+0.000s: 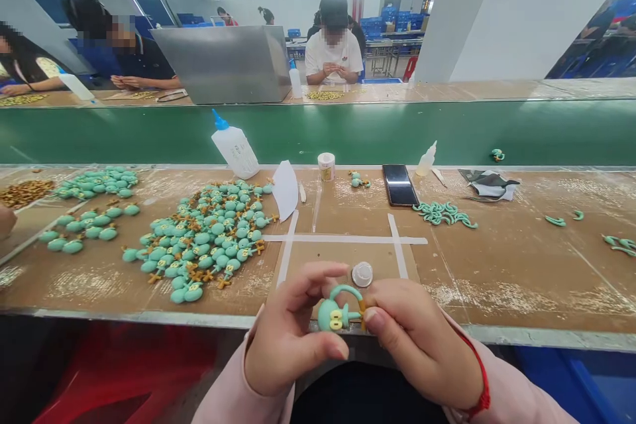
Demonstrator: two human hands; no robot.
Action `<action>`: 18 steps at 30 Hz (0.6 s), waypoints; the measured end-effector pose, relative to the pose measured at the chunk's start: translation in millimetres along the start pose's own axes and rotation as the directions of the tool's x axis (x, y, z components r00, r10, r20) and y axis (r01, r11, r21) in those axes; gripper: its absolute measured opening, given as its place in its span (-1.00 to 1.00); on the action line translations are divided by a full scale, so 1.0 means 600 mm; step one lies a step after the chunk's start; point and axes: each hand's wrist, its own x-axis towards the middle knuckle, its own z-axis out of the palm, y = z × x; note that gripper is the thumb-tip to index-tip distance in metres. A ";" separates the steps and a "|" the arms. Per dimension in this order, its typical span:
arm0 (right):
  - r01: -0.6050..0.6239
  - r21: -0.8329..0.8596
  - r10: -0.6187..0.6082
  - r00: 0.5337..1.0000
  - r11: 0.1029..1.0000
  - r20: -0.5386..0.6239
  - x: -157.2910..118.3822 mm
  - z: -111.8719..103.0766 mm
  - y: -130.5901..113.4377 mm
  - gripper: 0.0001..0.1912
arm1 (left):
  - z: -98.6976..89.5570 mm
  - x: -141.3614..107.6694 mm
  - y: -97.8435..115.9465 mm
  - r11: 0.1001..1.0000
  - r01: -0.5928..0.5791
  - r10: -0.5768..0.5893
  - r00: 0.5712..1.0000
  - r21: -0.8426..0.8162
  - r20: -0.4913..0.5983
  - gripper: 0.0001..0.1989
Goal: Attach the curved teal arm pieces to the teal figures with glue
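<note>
Item: one green figurine, over the table's near edge, its orange end pinched in the right hand, seemingly for steadiness, the left hand spread around its head, loose green curls lying beyond, apparently grouped for easy reach.

Left hand curves wide, thumb and fingers apart; right hand, facing it, pinches, fingers curled!

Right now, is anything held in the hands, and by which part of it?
The right hand pinches a small green toy by its orange end. The left hand is open around the toy's head; whether it touches cannot be told.
</note>
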 end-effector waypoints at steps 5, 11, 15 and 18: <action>0.035 -0.041 -0.034 0.999 0.999 0.021 0.005 -0.002 0.006 -0.66 | -0.010 0.009 0.006 0.998 -0.028 0.030 0.999 0.061 -0.033 -0.49; 0.085 -0.063 -0.081 0.995 0.994 0.062 0.019 0.005 0.019 -0.60 | -0.019 0.014 -0.010 0.999 -0.017 0.014 0.999 -0.048 -0.049 -0.52; 0.126 -0.191 -0.122 0.992 0.973 0.029 0.031 0.004 0.034 -0.72 | -0.031 0.020 -0.021 1.000 -0.006 0.003 0.992 -0.019 -0.126 -0.49; 0.228 -0.350 -0.202 0.973 0.908 0.110 0.048 -0.004 0.049 -0.77 | -0.042 0.029 -0.030 0.999 0.028 -0.025 0.987 0.017 -0.160 -0.47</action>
